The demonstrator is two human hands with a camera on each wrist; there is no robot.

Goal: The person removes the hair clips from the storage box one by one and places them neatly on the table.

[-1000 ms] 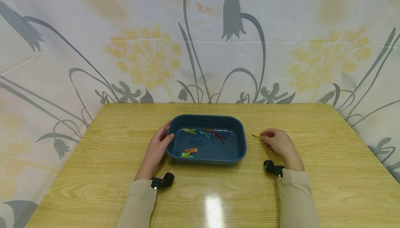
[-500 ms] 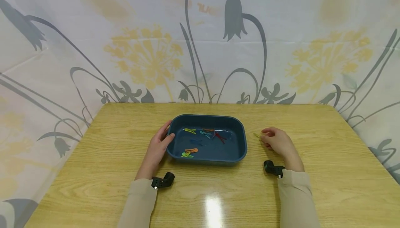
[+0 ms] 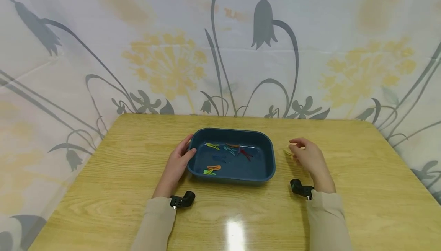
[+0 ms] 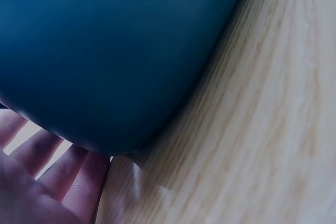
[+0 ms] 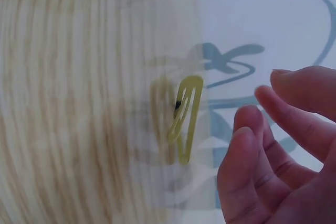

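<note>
A dark blue rectangular tray (image 3: 231, 180) sits on the wooden table. My left hand (image 3: 176, 165) holds its left end, thumb over the rim; in the left wrist view the fingers (image 4: 73, 179) lie along the tray's outer wall (image 4: 105, 51). Right of the tray is a yellow snap hair clip (image 3: 288, 152), its two parts sprung apart. Close beside it, my right hand (image 3: 310, 157) has thumb and fingers spread. The right wrist view shows a gap between those fingers and the hair clip (image 5: 193, 106). Whether the clip touches the table is unclear.
Several hair clips lie in the tray, among them a yellow one (image 3: 212, 145), an orange one (image 3: 214, 167), a teal one (image 3: 229, 150) and a red one (image 3: 246, 154). Behind the table (image 3: 144, 128) hangs a flower-patterned cloth (image 3: 165, 21).
My right hand has let go of the yellow hair clip, its fingers parting. My left hand stays on the tray. The head view has shifted slightly.
</note>
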